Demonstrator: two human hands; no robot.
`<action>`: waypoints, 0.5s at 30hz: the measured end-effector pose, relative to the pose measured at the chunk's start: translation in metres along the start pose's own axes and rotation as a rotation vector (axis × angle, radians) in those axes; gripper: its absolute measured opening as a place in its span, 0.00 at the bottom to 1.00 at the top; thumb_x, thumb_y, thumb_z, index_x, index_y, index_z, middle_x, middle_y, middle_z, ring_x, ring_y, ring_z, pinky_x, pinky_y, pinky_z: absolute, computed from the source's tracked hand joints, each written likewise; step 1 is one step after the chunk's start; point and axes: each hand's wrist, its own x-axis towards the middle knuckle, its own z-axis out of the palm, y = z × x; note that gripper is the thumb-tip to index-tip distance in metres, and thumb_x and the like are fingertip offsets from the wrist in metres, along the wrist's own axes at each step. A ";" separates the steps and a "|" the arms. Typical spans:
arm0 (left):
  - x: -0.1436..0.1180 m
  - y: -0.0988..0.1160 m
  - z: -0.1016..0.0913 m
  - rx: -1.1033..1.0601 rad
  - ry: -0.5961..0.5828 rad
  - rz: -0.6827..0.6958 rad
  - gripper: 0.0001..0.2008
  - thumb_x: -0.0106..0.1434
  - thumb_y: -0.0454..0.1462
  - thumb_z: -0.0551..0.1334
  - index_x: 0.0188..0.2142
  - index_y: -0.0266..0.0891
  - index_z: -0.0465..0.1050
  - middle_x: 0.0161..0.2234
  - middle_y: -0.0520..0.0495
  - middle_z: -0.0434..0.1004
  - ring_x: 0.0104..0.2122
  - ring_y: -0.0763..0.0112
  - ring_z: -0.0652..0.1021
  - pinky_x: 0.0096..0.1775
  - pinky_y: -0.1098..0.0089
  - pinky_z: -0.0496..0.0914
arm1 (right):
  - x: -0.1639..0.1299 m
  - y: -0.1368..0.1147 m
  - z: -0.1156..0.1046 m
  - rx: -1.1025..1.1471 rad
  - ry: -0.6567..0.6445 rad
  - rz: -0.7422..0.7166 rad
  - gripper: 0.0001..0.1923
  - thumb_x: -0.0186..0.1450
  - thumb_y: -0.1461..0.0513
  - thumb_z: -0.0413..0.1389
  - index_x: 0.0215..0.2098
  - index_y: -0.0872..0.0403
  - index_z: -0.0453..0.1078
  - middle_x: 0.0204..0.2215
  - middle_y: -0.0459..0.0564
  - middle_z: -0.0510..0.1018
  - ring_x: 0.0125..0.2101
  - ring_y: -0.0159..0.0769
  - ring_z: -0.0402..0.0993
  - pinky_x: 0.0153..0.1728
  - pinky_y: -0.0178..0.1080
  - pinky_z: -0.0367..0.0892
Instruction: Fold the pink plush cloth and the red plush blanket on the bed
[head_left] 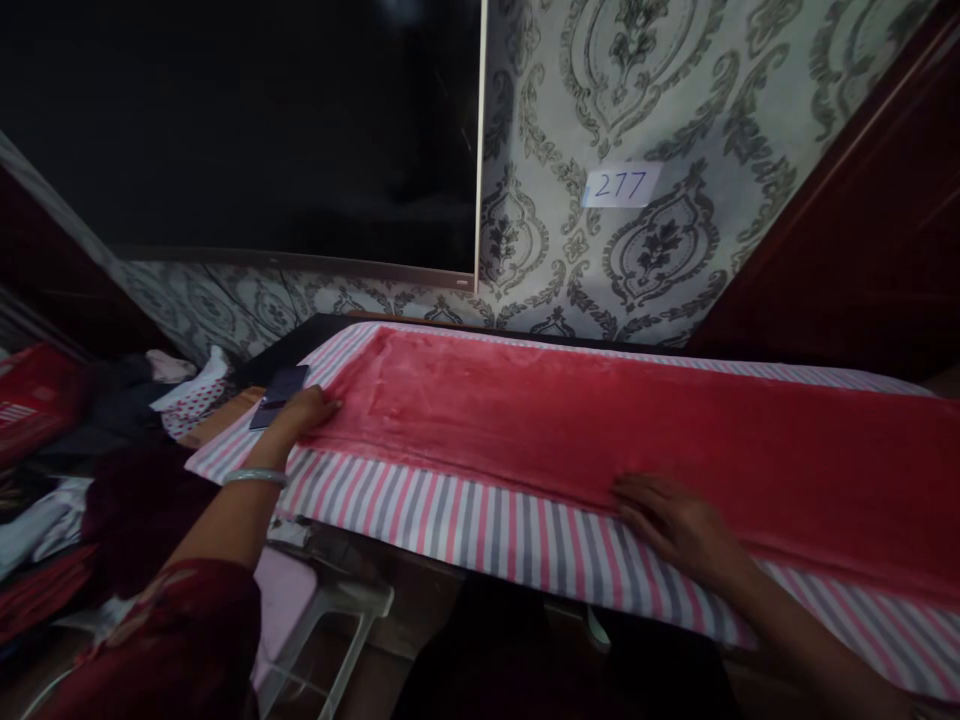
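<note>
red cloth (525, 410) lies atop striped cloth (457, 520) on counter (296, 340). l hand (306, 412) pinches its left end; r hand (671, 520) loose on front edge, no grip. prob. soft, light, floppy; best held @ corners.

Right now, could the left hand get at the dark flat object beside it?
Probably yes: the left hand touches the red cloth right beside the dark flat object, with nothing apparent between them.
</note>
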 end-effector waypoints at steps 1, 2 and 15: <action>-0.001 0.007 -0.002 0.033 0.029 0.009 0.23 0.62 0.47 0.61 0.48 0.30 0.74 0.47 0.29 0.79 0.46 0.48 0.79 0.45 0.61 0.72 | 0.011 -0.002 -0.004 -0.002 0.009 0.012 0.20 0.73 0.54 0.47 0.54 0.48 0.75 0.52 0.53 0.80 0.52 0.45 0.77 0.52 0.49 0.74; -0.003 0.016 -0.004 0.061 0.076 0.038 0.26 0.63 0.47 0.60 0.53 0.28 0.71 0.52 0.27 0.76 0.51 0.46 0.76 0.48 0.58 0.71 | 0.025 -0.004 -0.007 -0.011 0.018 0.014 0.21 0.73 0.54 0.46 0.56 0.49 0.74 0.53 0.54 0.79 0.54 0.45 0.75 0.54 0.49 0.72; 0.005 0.093 0.046 0.075 -0.052 0.251 0.34 0.70 0.54 0.48 0.71 0.45 0.52 0.73 0.39 0.46 0.70 0.43 0.52 0.64 0.38 0.50 | 0.124 -0.041 0.061 -0.125 -0.215 -0.009 0.31 0.72 0.49 0.49 0.71 0.42 0.52 0.72 0.52 0.49 0.71 0.50 0.43 0.66 0.63 0.44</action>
